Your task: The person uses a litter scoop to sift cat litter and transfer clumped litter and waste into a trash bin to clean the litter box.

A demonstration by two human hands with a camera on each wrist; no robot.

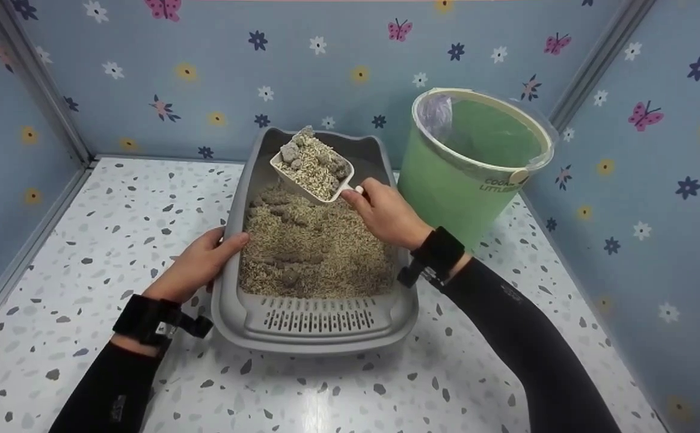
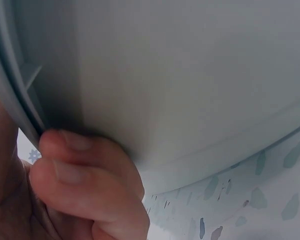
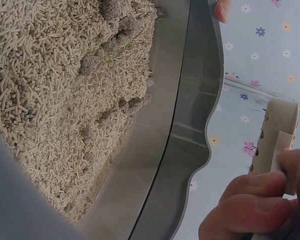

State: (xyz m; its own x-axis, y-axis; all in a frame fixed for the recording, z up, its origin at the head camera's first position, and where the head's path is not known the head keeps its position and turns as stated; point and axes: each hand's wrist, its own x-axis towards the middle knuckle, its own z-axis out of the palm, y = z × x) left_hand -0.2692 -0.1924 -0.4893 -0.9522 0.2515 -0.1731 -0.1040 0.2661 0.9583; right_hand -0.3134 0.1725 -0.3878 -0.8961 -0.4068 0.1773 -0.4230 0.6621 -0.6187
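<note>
My right hand (image 1: 389, 213) grips the short handle of a white litter scoop (image 1: 297, 187), raised over the far half of a grey litter box (image 1: 320, 344). Heaped in the scoop are pellet litter and grey clumps (image 1: 290, 151). In the right wrist view, the curled fingers (image 3: 255, 200) hold the handle, and part of the scoop (image 3: 282, 112) shows. My left hand (image 1: 199, 261) holds the box's left rim, thumb on top. From below, the left wrist view shows its fingers (image 2: 90, 175) bent under the rim. Pale pellet litter (image 1: 332, 258) with darker clumpy patches covers the box floor.
A green bin (image 1: 446, 186) lined with a clear bag stands right of the box, close to my right hand. Flower-patterned walls (image 1: 302, 78) enclose the back and sides. The speckled white surface (image 1: 133, 210) extends around the box.
</note>
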